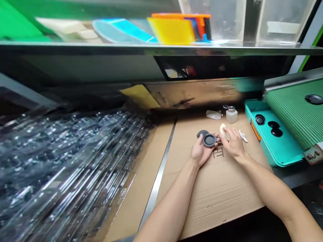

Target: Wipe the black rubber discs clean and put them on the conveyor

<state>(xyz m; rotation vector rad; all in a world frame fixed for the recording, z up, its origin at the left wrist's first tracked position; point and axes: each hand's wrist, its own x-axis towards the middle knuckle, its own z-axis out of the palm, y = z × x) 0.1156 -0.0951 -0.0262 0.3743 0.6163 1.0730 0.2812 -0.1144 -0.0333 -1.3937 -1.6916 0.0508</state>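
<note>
On my feed, the left hand (200,152) cradles a black rubber disc (209,140), with a second disc (202,133) just behind it. The right hand (233,143), just beside it, pinches a pale sponge (222,130) above the cardboard (222,191), near a small bottle (231,116) and a teal tray (271,134).

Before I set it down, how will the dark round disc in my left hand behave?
The dark round disc looks like moulded rubber or plastic, probably fairly stiff, since it sits flat on the left hand. Its circular rim suggests it could roll if stood on edge.
</note>
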